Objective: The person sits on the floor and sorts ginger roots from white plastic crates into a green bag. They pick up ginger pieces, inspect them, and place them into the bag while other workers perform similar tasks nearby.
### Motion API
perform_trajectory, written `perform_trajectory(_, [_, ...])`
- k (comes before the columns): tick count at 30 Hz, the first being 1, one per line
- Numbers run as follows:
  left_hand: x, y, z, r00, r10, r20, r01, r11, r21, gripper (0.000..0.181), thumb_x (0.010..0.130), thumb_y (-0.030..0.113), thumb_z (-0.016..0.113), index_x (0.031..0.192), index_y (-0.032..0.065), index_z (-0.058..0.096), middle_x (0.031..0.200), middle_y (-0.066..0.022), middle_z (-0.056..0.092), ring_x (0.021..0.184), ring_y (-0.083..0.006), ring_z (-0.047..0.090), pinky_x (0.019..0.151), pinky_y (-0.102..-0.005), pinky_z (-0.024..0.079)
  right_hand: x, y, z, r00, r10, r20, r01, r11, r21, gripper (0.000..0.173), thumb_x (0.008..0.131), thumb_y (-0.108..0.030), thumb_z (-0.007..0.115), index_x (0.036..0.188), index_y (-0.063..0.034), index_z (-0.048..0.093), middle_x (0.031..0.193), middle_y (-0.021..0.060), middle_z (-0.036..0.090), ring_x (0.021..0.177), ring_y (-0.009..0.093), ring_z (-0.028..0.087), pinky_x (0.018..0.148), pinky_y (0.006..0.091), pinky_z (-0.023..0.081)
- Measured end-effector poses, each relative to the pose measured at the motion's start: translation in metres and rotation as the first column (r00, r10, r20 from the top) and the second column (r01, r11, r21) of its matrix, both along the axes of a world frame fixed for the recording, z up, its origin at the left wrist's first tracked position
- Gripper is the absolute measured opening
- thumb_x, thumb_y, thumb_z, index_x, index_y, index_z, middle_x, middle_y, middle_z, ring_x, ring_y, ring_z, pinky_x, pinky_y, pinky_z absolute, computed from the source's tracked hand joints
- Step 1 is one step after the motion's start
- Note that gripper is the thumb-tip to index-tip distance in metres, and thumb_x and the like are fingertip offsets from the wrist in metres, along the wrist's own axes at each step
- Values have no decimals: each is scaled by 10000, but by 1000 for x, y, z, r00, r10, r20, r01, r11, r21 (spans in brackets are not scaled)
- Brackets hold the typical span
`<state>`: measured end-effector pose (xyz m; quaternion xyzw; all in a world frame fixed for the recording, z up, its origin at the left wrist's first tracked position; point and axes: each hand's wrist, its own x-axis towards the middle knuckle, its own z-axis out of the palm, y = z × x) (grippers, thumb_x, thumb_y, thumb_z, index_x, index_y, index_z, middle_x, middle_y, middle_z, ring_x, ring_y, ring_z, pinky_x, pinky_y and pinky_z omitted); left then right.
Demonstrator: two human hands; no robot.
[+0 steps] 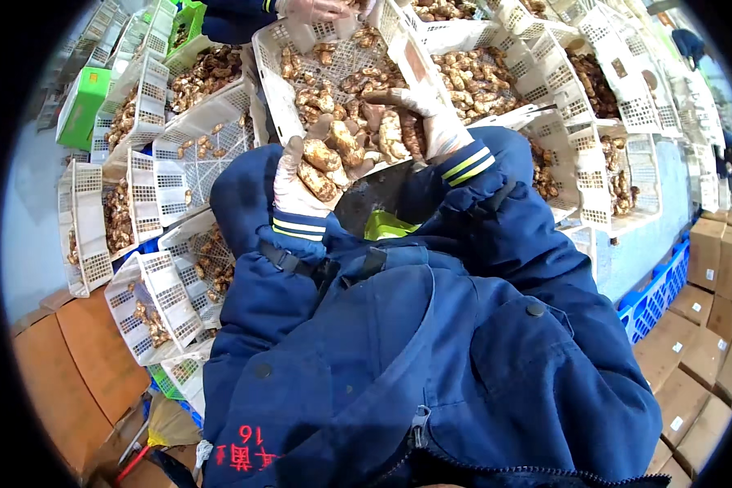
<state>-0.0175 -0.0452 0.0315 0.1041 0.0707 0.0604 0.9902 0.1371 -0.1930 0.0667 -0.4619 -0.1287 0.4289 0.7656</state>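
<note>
My left hand (305,183), in a pale soiled glove, is cupped palm up around several brown knobbly root-like pieces (322,157), which look like mushrooms or tubers. My right hand (430,125), also gloved, is spread at the near right side of a white plastic crate (272,79). Its thumb and fingers lie around several more such pieces (392,135); how firmly it holds them cannot be told. Loose brown pieces (317,104) cover part of the crate's mesh floor, just beyond both hands.
White crates with similar pieces stand to the left (174,152) and right (524,79). Another person's gloved hand (323,9) is at the crate's far edge. Cardboard boxes (677,341) and a blue crate (659,299) stand at right; a green box (84,107) is at left.
</note>
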Motion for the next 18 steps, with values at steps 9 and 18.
perform_trajectory(9, [5, -3, 1, 996, -24, 82, 30, 997, -69, 488, 877, 331, 550, 1281, 69, 465, 1295, -177, 482, 1225, -330, 439, 982, -606, 356, -1, 12, -33, 786, 63, -614, 82, 975, 205, 580, 919, -452, 393, 1164, 60, 514, 966, 217, 609, 856, 327, 613, 768, 458, 523])
perform_trajectory(18, [-1, 5, 5, 996, 34, 82, -26, 995, -93, 546, 833, 350, 595, 1292, 91, 452, 1336, -207, 431, 1259, -378, 385, 971, -636, 350, -9, 15, -13, 761, 37, -648, 163, 956, 245, 748, 889, -550, 385, 1303, 73, 361, 1048, 292, 563, 939, 417, 578, 840, 527, 483])
